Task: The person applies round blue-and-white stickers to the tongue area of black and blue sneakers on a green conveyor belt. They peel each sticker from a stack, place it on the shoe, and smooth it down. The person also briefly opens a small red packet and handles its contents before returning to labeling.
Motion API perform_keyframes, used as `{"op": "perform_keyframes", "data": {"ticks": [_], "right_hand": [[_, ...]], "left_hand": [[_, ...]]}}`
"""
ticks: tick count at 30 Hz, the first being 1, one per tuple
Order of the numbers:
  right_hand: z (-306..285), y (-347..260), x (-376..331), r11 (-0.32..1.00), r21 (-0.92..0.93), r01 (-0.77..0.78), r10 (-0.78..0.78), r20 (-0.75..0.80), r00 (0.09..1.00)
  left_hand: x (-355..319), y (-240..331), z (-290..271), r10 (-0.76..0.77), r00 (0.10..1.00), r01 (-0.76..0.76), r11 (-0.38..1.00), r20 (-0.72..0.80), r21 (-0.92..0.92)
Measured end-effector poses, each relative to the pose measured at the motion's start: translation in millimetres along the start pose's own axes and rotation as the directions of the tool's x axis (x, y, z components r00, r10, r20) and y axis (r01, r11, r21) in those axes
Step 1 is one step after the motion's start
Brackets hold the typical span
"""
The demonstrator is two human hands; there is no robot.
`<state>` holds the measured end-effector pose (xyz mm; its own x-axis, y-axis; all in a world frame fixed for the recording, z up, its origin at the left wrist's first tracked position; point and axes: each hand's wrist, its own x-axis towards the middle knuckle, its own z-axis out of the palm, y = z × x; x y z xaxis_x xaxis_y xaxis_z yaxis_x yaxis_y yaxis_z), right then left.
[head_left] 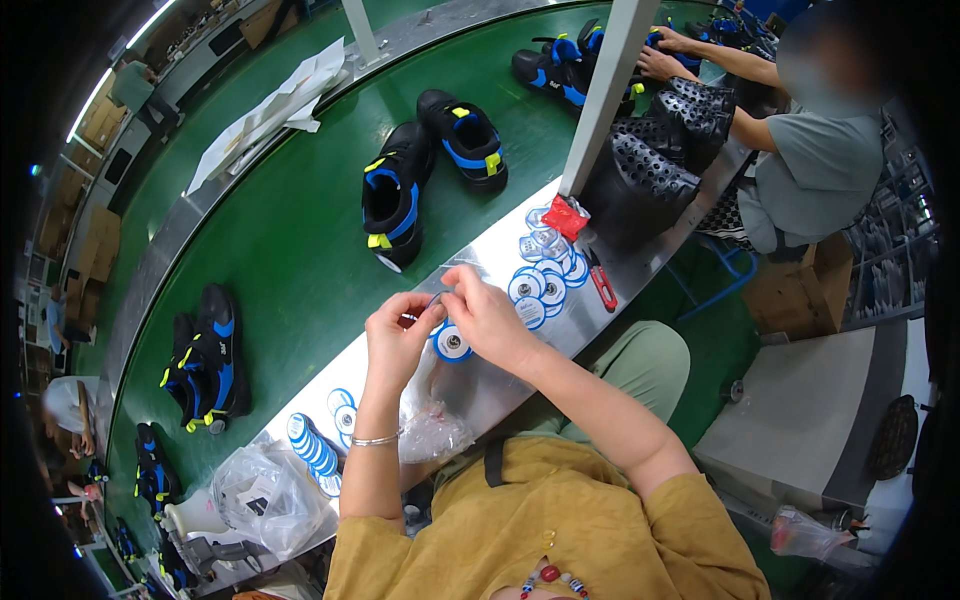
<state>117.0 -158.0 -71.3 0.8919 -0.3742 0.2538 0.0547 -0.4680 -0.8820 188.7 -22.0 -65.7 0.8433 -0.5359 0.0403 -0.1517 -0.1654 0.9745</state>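
Note:
My left hand [396, 325] and my right hand [488, 315] meet over the metal ledge, fingers pinched. Between the fingertips shows a bit of something thin and dark, too small to name. Just under my right hand is a round blue-rimmed white tag [452, 343]; whether it hangs from the fingers or lies on the ledge I cannot tell. More round tags [542, 287] lie spread to the right, and an overlapping row of tags [312, 448] lies to the left. A clear plastic bag [436, 432] sits below my left wrist.
Black-and-blue shoes [398, 190] stand in pairs on the green conveyor belt [300, 260]. A red-handled cutter [600, 280] and a red packet [566, 216] lie right, near a white post [607, 100]. A co-worker [820, 170] handles shoes beyond. A plastic bag [268, 495] lies lower left.

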Motion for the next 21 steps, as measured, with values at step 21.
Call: {"op": "perform_keyframes", "data": {"ticks": [21], "right_hand": [[-30, 15, -16, 0.943, 0.294, -0.157, 0.061, 0.311, 0.949]], "left_hand": [[-9, 8, 8, -0.038, 0.993, 0.053, 0.989, 0.112, -0.135]]}}
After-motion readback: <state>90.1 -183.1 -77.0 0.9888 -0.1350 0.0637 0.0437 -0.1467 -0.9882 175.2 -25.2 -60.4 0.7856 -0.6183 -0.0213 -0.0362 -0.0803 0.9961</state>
